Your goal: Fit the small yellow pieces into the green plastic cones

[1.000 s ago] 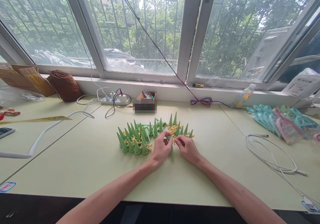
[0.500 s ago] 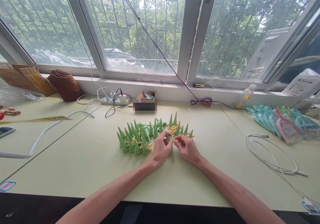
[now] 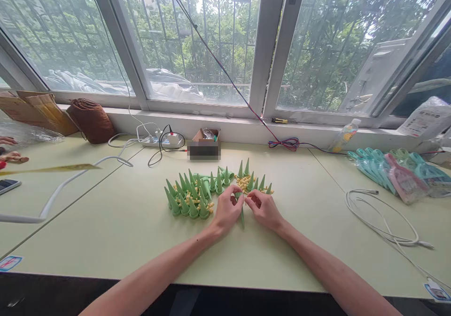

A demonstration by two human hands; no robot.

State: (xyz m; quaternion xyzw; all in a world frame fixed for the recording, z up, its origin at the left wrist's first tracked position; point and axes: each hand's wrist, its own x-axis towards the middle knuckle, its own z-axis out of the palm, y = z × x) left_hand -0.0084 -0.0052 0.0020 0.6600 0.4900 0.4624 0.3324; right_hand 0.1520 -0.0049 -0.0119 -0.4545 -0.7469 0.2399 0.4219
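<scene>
My left hand [image 3: 230,208] is closed round a green cone [image 3: 242,219], whose tip points down toward the table's front. Close beside it, my right hand [image 3: 262,208] is pinched at the cone's wide end; whatever lies between those fingertips is too small to make out. Several green cones [image 3: 183,205] stand upright in a cluster to the left, with small yellow pieces [image 3: 210,208] among them. Behind my hands more yellow pieces [image 3: 243,182] lie in a pile, with a few green cones [image 3: 246,167] standing around it.
A small cardboard box [image 3: 211,135] and a power strip [image 3: 151,140] sit at the back. On the right lie wrapped dustpans [image 3: 405,177] and a white cable [image 3: 387,231]. At far left are another person's hand [image 3: 12,157], a phone [image 3: 9,185] and a brown bag [image 3: 90,121].
My hands and the green cone stay almost still. At the far left, more of the other person's hand has come into view.
</scene>
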